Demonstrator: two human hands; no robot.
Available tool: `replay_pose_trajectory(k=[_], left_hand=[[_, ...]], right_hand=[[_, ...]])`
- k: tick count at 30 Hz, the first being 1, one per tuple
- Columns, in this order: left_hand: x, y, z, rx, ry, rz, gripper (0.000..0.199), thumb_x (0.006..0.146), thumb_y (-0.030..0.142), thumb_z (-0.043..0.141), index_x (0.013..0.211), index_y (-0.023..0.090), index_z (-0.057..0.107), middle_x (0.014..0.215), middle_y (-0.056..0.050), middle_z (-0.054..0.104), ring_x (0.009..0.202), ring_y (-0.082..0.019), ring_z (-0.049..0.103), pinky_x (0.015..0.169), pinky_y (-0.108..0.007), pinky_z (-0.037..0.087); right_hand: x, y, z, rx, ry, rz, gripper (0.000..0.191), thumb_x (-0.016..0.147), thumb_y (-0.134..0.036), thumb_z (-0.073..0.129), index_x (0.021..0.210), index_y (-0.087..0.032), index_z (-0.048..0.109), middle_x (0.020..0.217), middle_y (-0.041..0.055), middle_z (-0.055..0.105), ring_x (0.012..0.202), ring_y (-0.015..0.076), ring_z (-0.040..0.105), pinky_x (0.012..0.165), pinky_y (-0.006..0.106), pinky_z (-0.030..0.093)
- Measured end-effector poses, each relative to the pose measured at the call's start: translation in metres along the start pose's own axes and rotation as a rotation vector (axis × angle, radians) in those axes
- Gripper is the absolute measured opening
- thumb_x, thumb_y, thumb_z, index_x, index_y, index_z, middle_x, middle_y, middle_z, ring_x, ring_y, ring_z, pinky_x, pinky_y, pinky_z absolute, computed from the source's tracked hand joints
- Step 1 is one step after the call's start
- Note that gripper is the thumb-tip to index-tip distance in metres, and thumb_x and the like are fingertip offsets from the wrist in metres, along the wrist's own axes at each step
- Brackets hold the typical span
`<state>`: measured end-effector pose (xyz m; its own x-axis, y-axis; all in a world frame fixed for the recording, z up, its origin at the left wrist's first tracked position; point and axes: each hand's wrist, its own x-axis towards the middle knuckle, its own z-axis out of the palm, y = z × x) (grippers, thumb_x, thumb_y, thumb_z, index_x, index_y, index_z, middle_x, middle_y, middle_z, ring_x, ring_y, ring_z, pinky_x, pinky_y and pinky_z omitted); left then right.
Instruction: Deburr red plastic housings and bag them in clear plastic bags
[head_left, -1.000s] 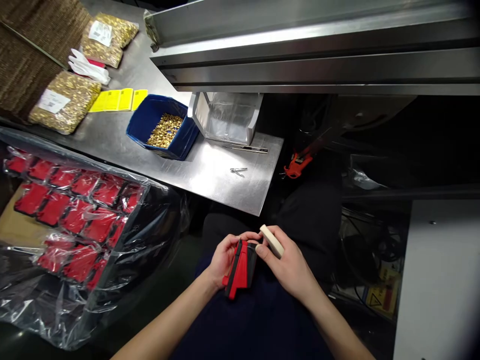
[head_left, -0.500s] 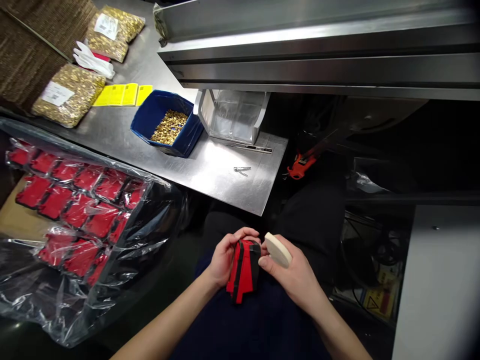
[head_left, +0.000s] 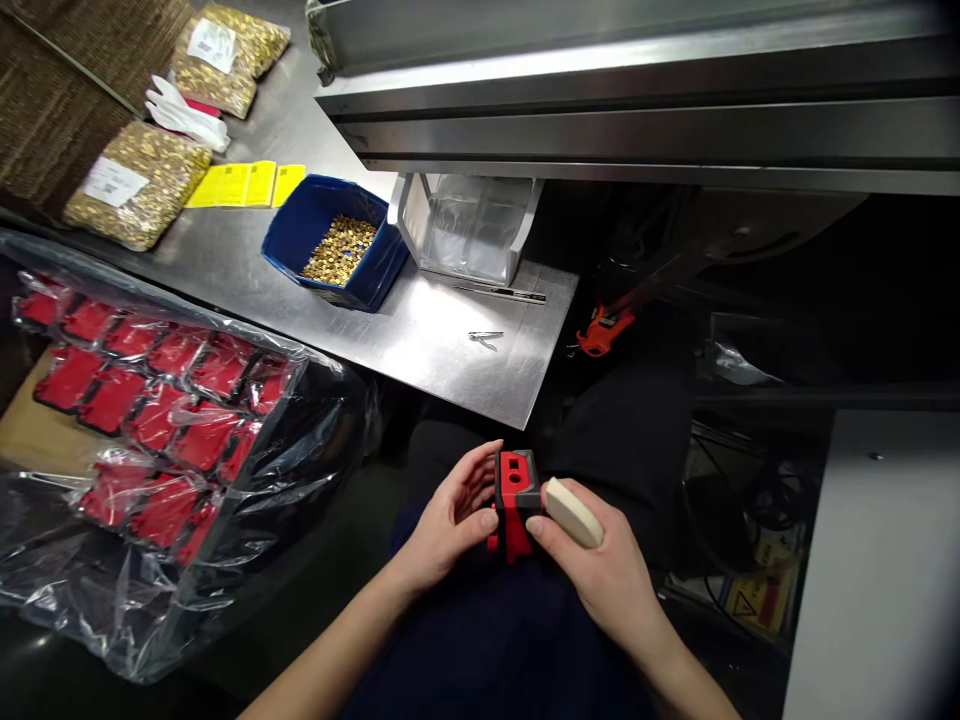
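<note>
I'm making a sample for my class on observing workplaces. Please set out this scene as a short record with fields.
Left hand: grips a red-and-black part
Right hand: holds a pale, thick piece, thumb tip at the part's side
Metal table: blue bin with small gold-coloured pieces inside; grey bin beside it
Near table's corner: small metal tool, type unclear
Far end of table: two labelled bags of gold-coloured pieces; yellow labels
Lower left: rows of red parts among clear plastic
</note>
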<state>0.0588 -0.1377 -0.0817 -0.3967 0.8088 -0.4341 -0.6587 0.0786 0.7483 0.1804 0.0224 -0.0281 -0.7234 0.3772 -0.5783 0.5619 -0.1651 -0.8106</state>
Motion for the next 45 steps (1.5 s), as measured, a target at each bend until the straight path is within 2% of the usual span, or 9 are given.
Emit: replay_pose_trajectory(k=[6,12,18,23,28,32,37,43,45], left_hand=[[-0.003,0.013,0.012,0.185,0.069,0.025,0.066,0.091,0.044,0.070,0.149,0.025,0.046,0.147,-0.012,0.056,0.136,-0.034,0.052,0.118,-0.047,0.038],[-0.006,0.008,0.016,0.412,0.162,0.049,0.062,0.093,0.046,0.069,0.148,0.029,0.046,0.145,-0.008,0.058,0.131,-0.031,0.055,0.115,-0.044,0.040],[-0.004,0.011,0.017,0.327,0.181,0.003,0.049,0.107,0.053,0.033,0.143,0.027,0.054,0.132,-0.007,0.067,0.121,-0.028,0.062,0.110,-0.044,0.043],[-0.006,0.003,0.013,0.466,0.139,0.008,0.056,0.102,0.050,0.052,0.153,0.030,0.041,0.152,-0.006,0.054,0.139,-0.029,0.049,0.120,-0.044,0.034],[-0.004,-0.012,0.005,0.712,0.069,0.044,0.060,0.106,0.046,0.044,0.160,0.030,0.025,0.158,-0.008,0.043,0.145,-0.027,0.041,0.123,-0.045,0.030],[-0.001,-0.017,0.000,0.766,0.004,0.064,0.061,0.107,0.043,0.042,0.161,0.032,0.019,0.161,-0.008,0.038,0.146,-0.026,0.039,0.124,-0.047,0.030],[-0.005,-0.018,0.002,0.811,-0.034,0.067,0.077,0.102,0.042,0.056,0.162,0.032,0.009,0.165,-0.009,0.030,0.150,-0.028,0.033,0.125,-0.048,0.031],[-0.003,-0.020,0.003,0.741,0.020,0.060,0.073,0.098,0.041,0.061,0.159,0.032,0.023,0.159,-0.009,0.040,0.145,-0.028,0.041,0.124,-0.048,0.032],[0.004,-0.018,0.002,0.653,0.091,0.006,0.066,0.097,0.045,0.063,0.154,0.027,0.034,0.149,-0.011,0.050,0.135,-0.029,0.051,0.117,-0.047,0.041]], right_hand=[[-0.004,0.003,0.003,-0.030,-0.031,-0.038,0.011,0.093,-0.035,0.069,0.096,-0.024,0.068,0.085,-0.0029,0.067,0.075,0.0150,0.059,0.068,0.022,0.045],[-0.009,0.010,0.004,-0.091,-0.059,-0.089,0.005,0.095,-0.030,0.067,0.096,-0.025,0.068,0.084,-0.0038,0.068,0.074,0.0142,0.059,0.069,0.022,0.043],[-0.009,0.010,0.002,-0.007,-0.044,-0.049,0.010,0.093,-0.034,0.069,0.094,-0.024,0.068,0.082,-0.0041,0.066,0.072,0.0134,0.056,0.066,0.022,0.041],[-0.004,0.012,0.003,0.051,-0.017,-0.017,0.017,0.092,-0.038,0.071,0.096,-0.022,0.069,0.084,-0.0025,0.067,0.073,0.0143,0.056,0.065,0.023,0.041],[0.002,0.021,0.005,0.093,-0.029,0.027,0.019,0.090,-0.037,0.073,0.098,-0.020,0.072,0.083,-0.0018,0.069,0.073,0.0148,0.057,0.064,0.023,0.042],[0.005,0.027,0.004,0.091,-0.028,0.040,0.021,0.089,-0.039,0.074,0.097,-0.019,0.073,0.084,-0.0010,0.070,0.074,0.0159,0.058,0.066,0.024,0.044],[0.007,0.029,0.001,0.064,-0.008,0.027,0.026,0.091,-0.044,0.071,0.098,-0.019,0.073,0.087,0.0003,0.070,0.077,0.0176,0.059,0.070,0.026,0.047],[0.007,0.035,-0.002,-0.061,-0.027,-0.026,0.021,0.093,-0.040,0.067,0.106,-0.024,0.072,0.093,-0.0008,0.072,0.083,0.0189,0.065,0.074,0.026,0.049],[0.008,0.036,-0.003,-0.121,-0.048,-0.010,0.023,0.092,-0.038,0.069,0.111,-0.027,0.072,0.100,-0.0008,0.074,0.088,0.0203,0.067,0.078,0.027,0.050]])
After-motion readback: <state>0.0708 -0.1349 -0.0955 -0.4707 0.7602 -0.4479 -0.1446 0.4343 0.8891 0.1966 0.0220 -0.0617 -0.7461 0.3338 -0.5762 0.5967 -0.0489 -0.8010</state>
